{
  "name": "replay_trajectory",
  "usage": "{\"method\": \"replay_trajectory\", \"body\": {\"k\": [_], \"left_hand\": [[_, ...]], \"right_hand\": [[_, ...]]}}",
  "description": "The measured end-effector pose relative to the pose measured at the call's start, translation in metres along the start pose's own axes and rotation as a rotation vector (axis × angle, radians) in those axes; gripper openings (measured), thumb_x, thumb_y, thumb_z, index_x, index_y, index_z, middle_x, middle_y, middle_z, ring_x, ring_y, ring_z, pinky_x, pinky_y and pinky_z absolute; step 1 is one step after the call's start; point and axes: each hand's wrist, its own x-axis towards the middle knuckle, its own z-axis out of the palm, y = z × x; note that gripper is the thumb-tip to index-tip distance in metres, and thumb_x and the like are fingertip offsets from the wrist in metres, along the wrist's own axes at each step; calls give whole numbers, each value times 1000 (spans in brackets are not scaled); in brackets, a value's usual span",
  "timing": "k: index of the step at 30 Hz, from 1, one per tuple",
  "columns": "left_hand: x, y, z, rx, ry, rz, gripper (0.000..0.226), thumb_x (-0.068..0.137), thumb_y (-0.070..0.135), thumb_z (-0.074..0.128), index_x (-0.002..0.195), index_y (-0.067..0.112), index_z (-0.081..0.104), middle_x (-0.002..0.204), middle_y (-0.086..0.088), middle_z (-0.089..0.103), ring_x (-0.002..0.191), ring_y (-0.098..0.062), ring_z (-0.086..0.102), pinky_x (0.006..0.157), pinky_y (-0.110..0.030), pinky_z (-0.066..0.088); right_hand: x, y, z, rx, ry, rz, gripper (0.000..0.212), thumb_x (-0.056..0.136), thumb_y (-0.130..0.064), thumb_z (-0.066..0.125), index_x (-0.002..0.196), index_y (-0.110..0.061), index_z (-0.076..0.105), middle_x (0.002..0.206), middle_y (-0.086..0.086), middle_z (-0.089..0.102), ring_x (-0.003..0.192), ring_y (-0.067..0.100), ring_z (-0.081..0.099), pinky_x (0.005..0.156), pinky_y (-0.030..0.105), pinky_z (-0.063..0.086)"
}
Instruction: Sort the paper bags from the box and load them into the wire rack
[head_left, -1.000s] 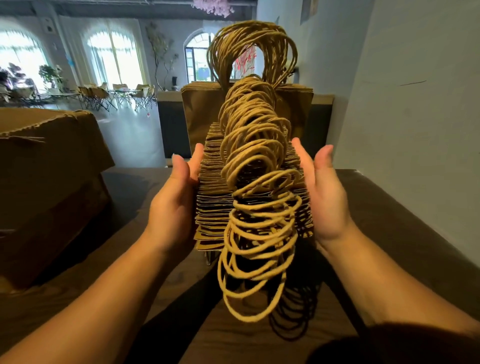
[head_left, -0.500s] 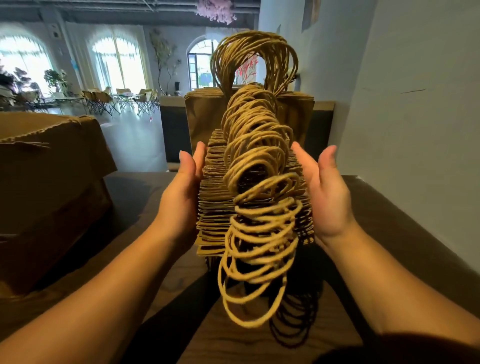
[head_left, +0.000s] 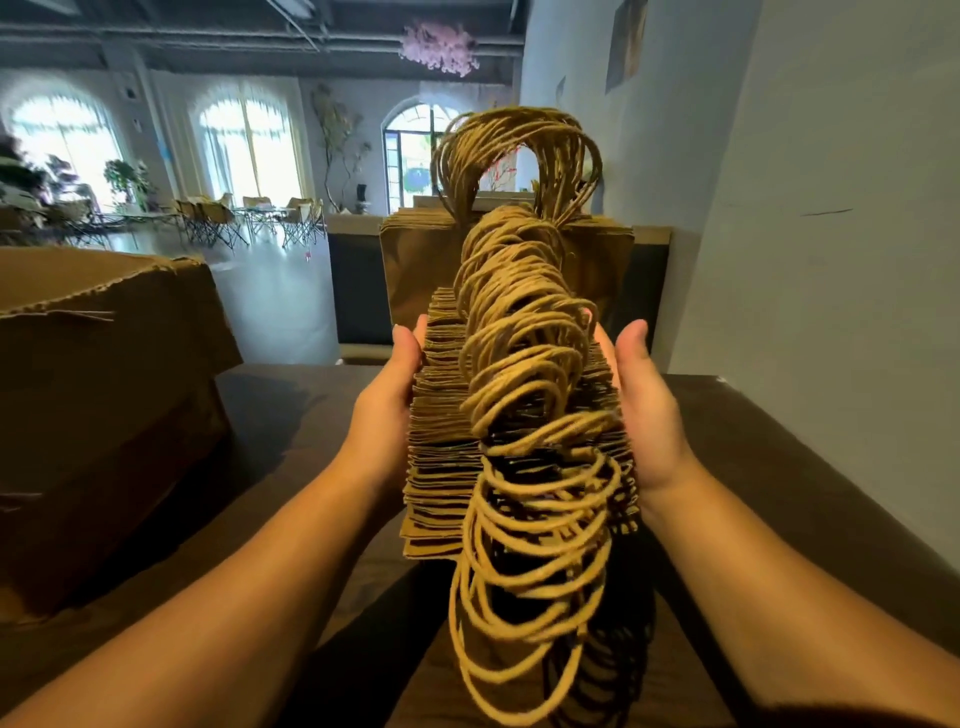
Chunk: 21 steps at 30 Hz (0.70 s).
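A long row of brown paper bags (head_left: 441, 441) stands on edge in the middle of the dark table, their twisted rope handles (head_left: 530, 415) curling up and toward me. My left hand (head_left: 382, 410) presses flat against the row's left side. My right hand (head_left: 641, 410) presses flat against its right side, fingers straight. A taller batch of bags (head_left: 415, 270) with upright handles stands at the far end of the row. The wire rack under the bags is hidden. The cardboard box (head_left: 98, 395) sits at the left with its torn flap open.
The dark wooden table (head_left: 779, 467) runs forward from me. A white wall (head_left: 831, 260) stands close on the right. A dark counter (head_left: 358, 291) lies beyond the table's far edge, with chairs and windows further back.
Both hands stay pressed on the sides of the row and have slid slightly forward and closer together. The view has tilted down a little.
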Motion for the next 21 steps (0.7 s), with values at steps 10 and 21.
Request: {"method": "replay_trajectory", "body": {"k": [10, 21], "left_hand": [[-7, 12, 1, -125, -54, -2, 61, 94, 51, 38, 148, 25, 44, 119, 11, 67, 112, -9, 64, 99, -32, 49], [-38, 59, -4, 116, -9, 324, 55, 92, 47, 52, 145, 38, 43, 140, 7, 55, 125, -25, 57, 105, -46, 41]], "right_hand": [[-8, -14, 5, -162, 110, -11, 92, 81, -74, 39, 158, -25, 26, 159, -1, 38, 144, 18, 39, 122, 48, 26], [-26, -70, 36, -414, 143, -229, 80, 83, -66, 32, 155, -31, 28, 162, -9, 28, 149, 17, 27, 122, 50, 16]]}}
